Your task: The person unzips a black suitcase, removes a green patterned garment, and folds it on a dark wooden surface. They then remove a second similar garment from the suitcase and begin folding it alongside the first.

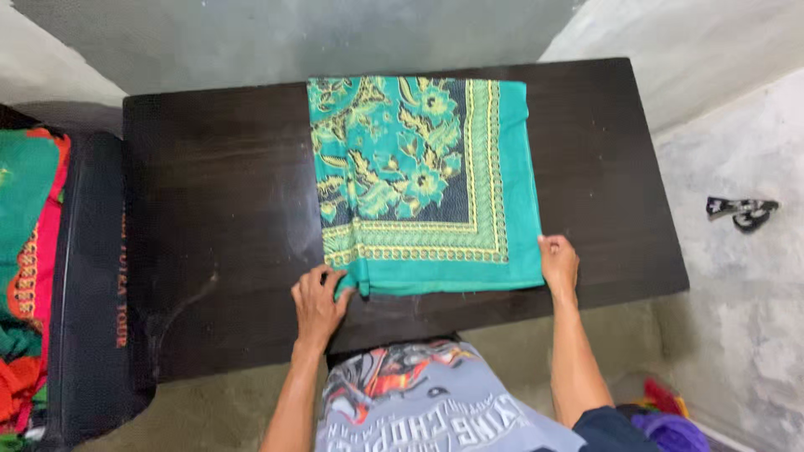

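A folded teal cloth (423, 180) with a yellow floral print and patterned border lies flat on a dark wooden table (218, 218). My left hand (319, 303) pinches the cloth's near left corner. My right hand (559, 263) rests on the near right corner, fingers on the edge. Both hands sit at the cloth's near edge, close to the table's front.
A black bag (92, 285) with colourful folded cloths (29, 251) stands to the left of the table. A small black object (741, 211) lies on the grey floor at right. More fabric (666, 418) lies near my right elbow. Grey walls rise behind the table.
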